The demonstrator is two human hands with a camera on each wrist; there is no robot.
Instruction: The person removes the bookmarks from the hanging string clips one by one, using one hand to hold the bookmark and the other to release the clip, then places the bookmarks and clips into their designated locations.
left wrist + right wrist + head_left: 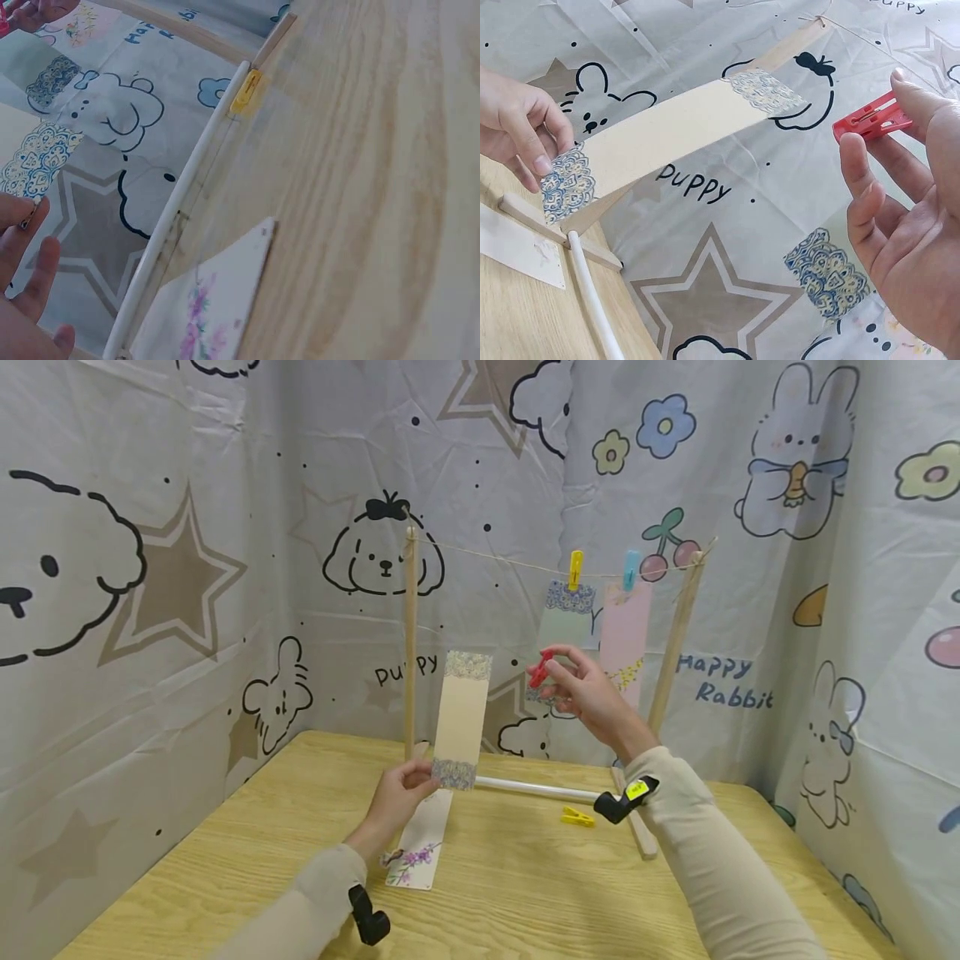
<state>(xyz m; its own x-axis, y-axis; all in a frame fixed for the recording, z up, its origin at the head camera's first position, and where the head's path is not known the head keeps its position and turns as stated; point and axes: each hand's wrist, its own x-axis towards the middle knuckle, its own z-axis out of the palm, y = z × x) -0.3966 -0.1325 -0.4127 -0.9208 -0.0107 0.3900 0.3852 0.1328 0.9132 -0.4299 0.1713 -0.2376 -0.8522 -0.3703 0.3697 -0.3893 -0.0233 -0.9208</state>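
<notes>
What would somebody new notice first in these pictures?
Probably the bright red clothespin, pinched in the right hand. Next, the cream card with patterned ends, held near its bottom edge by the left hand. Behind them, cartoon animals decorate the cloth.

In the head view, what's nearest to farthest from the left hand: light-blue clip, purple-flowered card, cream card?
1. Cream card: held by the left hand.
2. Purple-flowered card: lying just below.
3. Light-blue clip: high up, to the right.
</notes>
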